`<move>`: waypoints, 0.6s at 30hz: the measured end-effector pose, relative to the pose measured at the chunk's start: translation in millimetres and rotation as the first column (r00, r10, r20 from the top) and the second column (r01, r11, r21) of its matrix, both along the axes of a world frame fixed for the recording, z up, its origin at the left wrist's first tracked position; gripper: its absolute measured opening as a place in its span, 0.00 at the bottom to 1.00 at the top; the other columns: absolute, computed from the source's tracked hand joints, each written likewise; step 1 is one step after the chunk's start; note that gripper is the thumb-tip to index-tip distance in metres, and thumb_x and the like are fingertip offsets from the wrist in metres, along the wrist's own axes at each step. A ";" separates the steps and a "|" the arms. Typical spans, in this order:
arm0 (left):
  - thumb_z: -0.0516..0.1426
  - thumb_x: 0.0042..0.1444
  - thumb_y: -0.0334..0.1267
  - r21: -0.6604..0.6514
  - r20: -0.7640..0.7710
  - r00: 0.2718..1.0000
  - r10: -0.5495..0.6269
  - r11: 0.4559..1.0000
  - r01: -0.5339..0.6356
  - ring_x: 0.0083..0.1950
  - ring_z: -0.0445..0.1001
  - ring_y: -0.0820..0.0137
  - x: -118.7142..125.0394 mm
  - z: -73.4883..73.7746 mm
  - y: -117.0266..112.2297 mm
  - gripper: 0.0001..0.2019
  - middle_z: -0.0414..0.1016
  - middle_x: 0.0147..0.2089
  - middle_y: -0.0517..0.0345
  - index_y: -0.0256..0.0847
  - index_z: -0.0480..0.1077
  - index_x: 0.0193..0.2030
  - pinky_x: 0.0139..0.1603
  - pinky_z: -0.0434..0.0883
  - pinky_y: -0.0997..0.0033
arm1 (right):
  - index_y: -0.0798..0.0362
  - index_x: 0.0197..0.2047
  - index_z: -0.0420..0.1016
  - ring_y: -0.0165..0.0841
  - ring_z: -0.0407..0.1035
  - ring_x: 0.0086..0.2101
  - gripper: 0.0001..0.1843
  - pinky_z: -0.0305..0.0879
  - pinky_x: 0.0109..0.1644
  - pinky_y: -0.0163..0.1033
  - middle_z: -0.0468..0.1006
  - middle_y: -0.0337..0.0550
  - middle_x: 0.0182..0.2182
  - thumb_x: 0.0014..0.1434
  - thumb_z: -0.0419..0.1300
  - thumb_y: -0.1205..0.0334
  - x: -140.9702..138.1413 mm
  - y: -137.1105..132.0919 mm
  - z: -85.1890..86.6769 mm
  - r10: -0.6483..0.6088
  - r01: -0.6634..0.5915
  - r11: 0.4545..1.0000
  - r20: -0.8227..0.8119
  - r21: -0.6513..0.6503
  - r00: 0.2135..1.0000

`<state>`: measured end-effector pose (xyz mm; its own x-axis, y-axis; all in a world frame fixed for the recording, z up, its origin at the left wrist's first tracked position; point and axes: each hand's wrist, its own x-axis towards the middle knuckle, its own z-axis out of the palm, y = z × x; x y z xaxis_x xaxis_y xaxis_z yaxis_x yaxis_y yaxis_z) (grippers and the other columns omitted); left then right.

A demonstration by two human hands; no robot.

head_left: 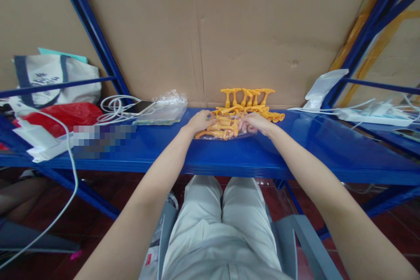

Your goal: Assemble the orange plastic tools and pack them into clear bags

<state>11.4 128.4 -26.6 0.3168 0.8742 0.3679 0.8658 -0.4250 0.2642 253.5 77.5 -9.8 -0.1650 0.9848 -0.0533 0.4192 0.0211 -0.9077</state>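
Several orange-yellow plastic T-shaped pieces (223, 123) lie inside a clear plastic bag (242, 134) on the blue shelf. My left hand (201, 122) is closed at the bag's left side, its fingertips partly hidden against the pieces. At the bag's right end, my right hand (254, 122) has its fingers curled together on the film. Just behind the bag, more of these orange-yellow pieces (247, 96) are heaped; some stand upright in a row against the cardboard, others lie flat.
The blue shelf (315, 140) has a cardboard back (246, 30). Left of my hands are a stack of clear plastic bags (162, 111), a phone (140, 106), coiled white cable (113, 109) and a power strip (55, 146). Another power strip (374, 116) lies at right.
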 end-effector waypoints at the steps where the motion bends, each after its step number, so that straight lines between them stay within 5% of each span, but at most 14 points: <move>1: 0.57 0.60 0.42 0.016 0.010 0.999 -0.038 0.999 0.038 0.59 0.74 0.60 0.2 -1.4 2.6 0.17 0.78 0.57 0.48 0.38 0.75 0.53 0.62 0.68 0.64 | 0.56 0.22 0.70 0.23 0.50 0.11 0.21 0.42 0.15 0.29 0.69 0.41 0.11 0.66 0.50 0.63 1.9 0.1 2.7 0.006 -0.006 1.000 -0.032 -0.014 0.999; 5: 0.56 0.59 0.37 0.048 0.042 0.993 -0.112 0.993 0.110 0.62 0.72 0.61 1.0 -5.8 9.4 0.16 0.77 0.59 0.50 0.39 0.76 0.53 0.66 0.66 0.62 | 0.56 0.25 0.73 0.25 0.56 0.14 0.29 0.47 0.18 0.31 0.75 0.45 0.16 0.70 0.46 0.49 7.3 -2.4 9.3 0.133 -0.135 0.991 -0.108 -0.017 0.985; 8: 0.55 0.58 0.34 0.028 0.077 0.991 -0.108 0.994 0.106 0.63 0.71 0.61 1.4 -7.2 9.5 0.17 0.76 0.60 0.50 0.40 0.75 0.54 0.66 0.66 0.61 | 0.55 0.26 0.75 0.26 0.64 0.21 0.26 0.53 0.23 0.30 0.79 0.44 0.22 0.62 0.58 0.42 6.2 -7.7 8.2 0.219 -0.212 0.971 -0.055 0.111 0.974; 13: 0.54 0.56 0.30 -0.069 0.123 0.988 -0.096 0.992 0.105 0.65 0.70 0.63 0.9 -3.0 2.0 0.22 0.74 0.64 0.55 0.44 0.74 0.57 0.66 0.65 0.64 | 0.53 0.27 0.80 0.30 0.72 0.31 0.12 0.65 0.39 0.34 0.81 0.39 0.27 0.48 0.70 0.53 1.1 -10.9 2.9 0.335 -0.343 0.918 0.073 0.200 0.939; 18: 0.55 0.54 0.30 -0.117 0.038 0.999 -0.002 0.993 0.007 0.65 0.71 0.63 1.1 8.0 -9.8 0.24 0.76 0.62 0.61 0.50 0.73 0.58 0.66 0.63 0.66 | 0.52 0.24 0.79 0.31 0.72 0.33 0.03 0.67 0.45 0.36 0.80 0.36 0.27 0.47 0.68 0.64 2.5 -4.2 2.3 0.207 -0.220 0.942 0.077 0.253 0.975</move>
